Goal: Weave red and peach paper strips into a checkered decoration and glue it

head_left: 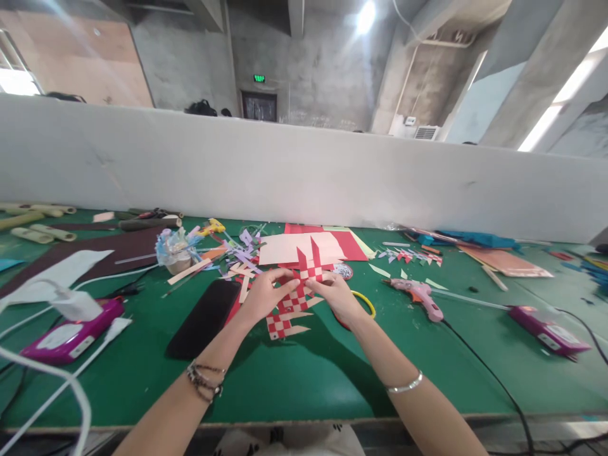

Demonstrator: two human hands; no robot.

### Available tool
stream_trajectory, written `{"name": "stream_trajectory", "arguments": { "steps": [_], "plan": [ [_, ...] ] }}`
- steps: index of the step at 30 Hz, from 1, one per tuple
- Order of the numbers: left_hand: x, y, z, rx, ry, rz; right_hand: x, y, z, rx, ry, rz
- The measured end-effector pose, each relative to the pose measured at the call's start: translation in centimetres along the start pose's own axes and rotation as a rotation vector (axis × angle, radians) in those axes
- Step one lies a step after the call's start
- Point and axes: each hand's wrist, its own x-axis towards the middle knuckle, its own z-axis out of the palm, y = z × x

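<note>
A woven piece of red and pale pink paper strips (291, 307), checkered with pointed strip ends, is held just above the green table (304, 380). My left hand (266, 292) pinches its upper left edge with closed fingers. My right hand (335, 292) grips its upper right side, fingers closed on the strips. A yellow ring (368, 303) lies partly under my right hand. A black phone (205, 316) lies flat just left of my left hand.
Pink and red paper sheets (304, 248) and several loose strips lie behind the hands. A pink glue gun (418, 294) lies to the right, purple boxes (548, 328) (69, 335) at both sides with cords. Bamboo tubes (33, 218) sit far left before a white partition (304, 171).
</note>
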Motion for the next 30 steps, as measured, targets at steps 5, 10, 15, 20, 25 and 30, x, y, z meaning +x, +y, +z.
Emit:
{"name": "stream_trajectory", "arguments": {
  "steps": [5, 10, 15, 20, 25, 30],
  "plan": [
    [0.8, -1.6, 0.8, -0.031, -0.009, 0.002, 0.3, 1.5, -0.7, -0.003, 0.03, -0.006],
    [1.0, -2.4, 1.3, -0.059, -0.032, 0.0, 0.3, 2.0, -0.9, 0.009, 0.045, 0.002],
    [0.7, -2.5, 1.1, -0.079, -0.025, -0.04, 0.3, 1.9, -0.6, 0.042, 0.046, 0.021],
    [0.4, -2.3, 0.9, -0.064, -0.013, -0.035, 0.0, 1.5, -0.3, 0.025, 0.025, 0.025],
    [0.3, -2.3, 0.9, -0.034, -0.021, -0.009, -0.4, 1.3, -0.2, -0.017, 0.016, 0.016],
    [0.0, -2.0, 1.2, -0.007, -0.002, 0.006, -0.5, 1.4, -0.1, -0.049, 0.046, 0.009]
  ]
}}
